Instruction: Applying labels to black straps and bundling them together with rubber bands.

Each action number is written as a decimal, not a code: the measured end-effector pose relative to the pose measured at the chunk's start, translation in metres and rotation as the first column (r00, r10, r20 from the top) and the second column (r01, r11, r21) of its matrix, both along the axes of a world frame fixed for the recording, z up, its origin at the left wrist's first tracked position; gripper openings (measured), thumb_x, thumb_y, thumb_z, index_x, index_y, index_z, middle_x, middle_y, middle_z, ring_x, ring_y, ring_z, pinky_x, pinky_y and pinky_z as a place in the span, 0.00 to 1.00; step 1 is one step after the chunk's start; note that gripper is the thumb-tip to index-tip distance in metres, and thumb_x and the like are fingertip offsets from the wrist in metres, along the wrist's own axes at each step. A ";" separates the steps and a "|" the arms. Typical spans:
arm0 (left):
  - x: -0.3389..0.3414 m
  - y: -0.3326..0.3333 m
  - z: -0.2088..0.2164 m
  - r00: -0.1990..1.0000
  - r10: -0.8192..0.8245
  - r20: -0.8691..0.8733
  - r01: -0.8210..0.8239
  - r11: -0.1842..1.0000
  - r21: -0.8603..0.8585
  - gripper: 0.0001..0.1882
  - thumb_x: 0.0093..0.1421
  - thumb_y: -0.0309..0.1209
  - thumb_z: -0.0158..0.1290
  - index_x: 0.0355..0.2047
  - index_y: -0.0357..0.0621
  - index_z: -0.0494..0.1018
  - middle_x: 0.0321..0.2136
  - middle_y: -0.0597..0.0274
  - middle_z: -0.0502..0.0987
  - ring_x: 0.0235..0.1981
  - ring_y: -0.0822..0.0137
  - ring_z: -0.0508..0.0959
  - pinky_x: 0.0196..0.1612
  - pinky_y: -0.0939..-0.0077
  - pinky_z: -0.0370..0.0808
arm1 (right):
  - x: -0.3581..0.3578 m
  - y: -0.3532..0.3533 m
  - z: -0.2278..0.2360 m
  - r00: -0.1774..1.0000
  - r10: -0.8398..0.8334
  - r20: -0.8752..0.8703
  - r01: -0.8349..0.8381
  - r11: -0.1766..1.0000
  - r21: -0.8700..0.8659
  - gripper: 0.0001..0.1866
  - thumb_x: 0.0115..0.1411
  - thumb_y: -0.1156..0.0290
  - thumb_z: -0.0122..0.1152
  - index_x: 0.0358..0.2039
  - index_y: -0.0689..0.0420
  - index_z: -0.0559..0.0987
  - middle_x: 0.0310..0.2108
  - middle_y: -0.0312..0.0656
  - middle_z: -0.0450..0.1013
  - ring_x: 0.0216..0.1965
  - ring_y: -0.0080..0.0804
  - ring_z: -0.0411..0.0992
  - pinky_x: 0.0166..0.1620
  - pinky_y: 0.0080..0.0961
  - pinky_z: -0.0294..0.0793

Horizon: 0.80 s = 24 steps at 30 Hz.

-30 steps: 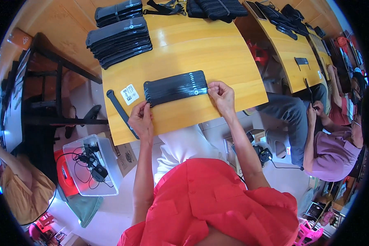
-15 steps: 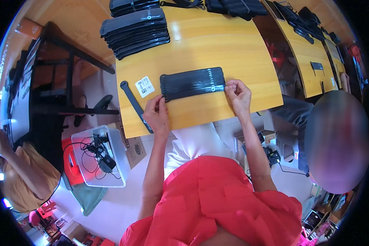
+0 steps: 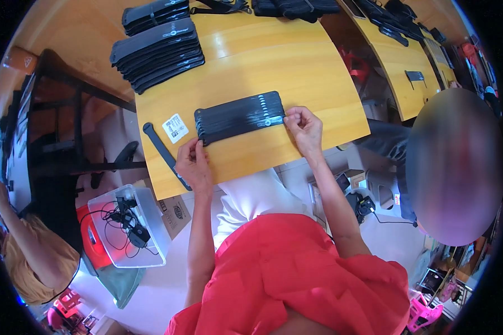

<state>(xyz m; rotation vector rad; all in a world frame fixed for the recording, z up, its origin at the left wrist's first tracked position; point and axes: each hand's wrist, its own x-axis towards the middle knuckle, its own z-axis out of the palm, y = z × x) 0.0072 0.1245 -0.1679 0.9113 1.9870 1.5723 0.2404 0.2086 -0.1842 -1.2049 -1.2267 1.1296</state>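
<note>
A row of overlapping flat black straps [image 3: 237, 117] lies on the yellow wooden table [image 3: 251, 67], with white print toward its right end. At the row's lower left corner, my left hand [image 3: 194, 166] pinches the strap ends between thumb and fingers. My right hand [image 3: 304, 129] has its thumb and fingertips closed on the right end of the nearest strap. A single black strap [image 3: 166, 156] lies apart, left of my left hand. Between it and the row is a white printed label [image 3: 175, 128].
Tall piles of black straps [image 3: 156, 53] stand at the table's far left, and more black bundles [image 3: 296, 8] lie at its far edge. On the floor at left is a clear bin [image 3: 159, 240] with cables. People sit to the left and right.
The whole view has shifted, so table and straps appear farther left and slightly turned. Both hands stay at the two ends of the strap row.
</note>
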 end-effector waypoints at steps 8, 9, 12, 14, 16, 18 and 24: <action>0.000 0.000 -0.003 1.000 -0.002 0.012 0.002 1.000 0.003 0.04 0.56 0.22 0.53 0.31 0.34 0.74 0.24 0.66 0.72 0.18 0.79 0.71 0.20 0.87 0.68 | -0.001 0.001 -0.001 0.999 -0.021 0.025 0.020 0.999 0.042 0.05 0.51 0.83 0.59 0.30 0.63 0.75 0.20 0.29 0.69 0.22 0.11 0.63 0.26 0.10 0.64; 0.000 0.000 -0.004 1.000 0.003 0.021 -0.003 1.000 0.005 0.04 0.56 0.22 0.53 0.31 0.34 0.74 0.23 0.66 0.72 0.18 0.80 0.71 0.19 0.87 0.68 | -0.001 0.001 0.001 0.998 -0.031 0.057 0.029 0.999 0.042 0.05 0.51 0.83 0.59 0.30 0.63 0.75 0.20 0.30 0.69 0.21 0.11 0.63 0.26 0.11 0.64; 0.002 0.001 0.002 0.999 -0.009 -0.042 0.008 1.000 -0.009 0.04 0.56 0.22 0.53 0.31 0.34 0.74 0.23 0.66 0.72 0.18 0.80 0.70 0.19 0.88 0.68 | -0.001 0.000 0.004 0.995 -0.044 0.089 0.040 0.998 0.040 0.05 0.51 0.83 0.59 0.29 0.63 0.75 0.20 0.30 0.70 0.21 0.11 0.63 0.25 0.11 0.65; 0.001 0.000 0.000 0.999 -0.011 -0.036 0.011 1.000 -0.007 0.04 0.56 0.22 0.53 0.31 0.34 0.74 0.22 0.66 0.72 0.18 0.80 0.70 0.19 0.87 0.68 | -0.001 0.000 0.005 0.995 -0.048 0.091 0.044 0.998 0.040 0.04 0.50 0.83 0.59 0.29 0.63 0.75 0.20 0.31 0.70 0.21 0.11 0.64 0.25 0.11 0.65; 0.000 0.000 -0.001 0.999 -0.013 -0.029 0.013 1.000 -0.005 0.04 0.56 0.22 0.53 0.31 0.34 0.74 0.22 0.66 0.72 0.18 0.80 0.70 0.19 0.87 0.67 | -0.001 -0.001 0.006 0.991 -0.038 0.131 0.036 0.999 0.019 0.06 0.52 0.83 0.59 0.31 0.62 0.75 0.21 0.26 0.66 0.23 0.10 0.61 0.28 0.07 0.62; 0.000 0.000 -0.002 0.999 -0.014 -0.030 0.014 1.000 -0.008 0.04 0.56 0.23 0.53 0.31 0.34 0.74 0.22 0.66 0.72 0.17 0.80 0.70 0.19 0.87 0.67 | -0.002 -0.001 0.008 0.990 -0.037 0.137 0.036 0.999 0.010 0.06 0.51 0.83 0.59 0.31 0.62 0.75 0.21 0.26 0.67 0.23 0.10 0.61 0.28 0.08 0.62; 0.003 0.002 0.003 1.000 -0.002 -0.020 0.001 0.999 -0.034 0.04 0.56 0.23 0.53 0.31 0.34 0.74 0.22 0.66 0.72 0.17 0.80 0.69 0.19 0.87 0.67 | -0.002 0.000 0.010 0.982 -0.045 0.181 0.048 0.999 -0.013 0.06 0.51 0.83 0.59 0.31 0.63 0.75 0.22 0.28 0.67 0.23 0.11 0.62 0.28 0.09 0.63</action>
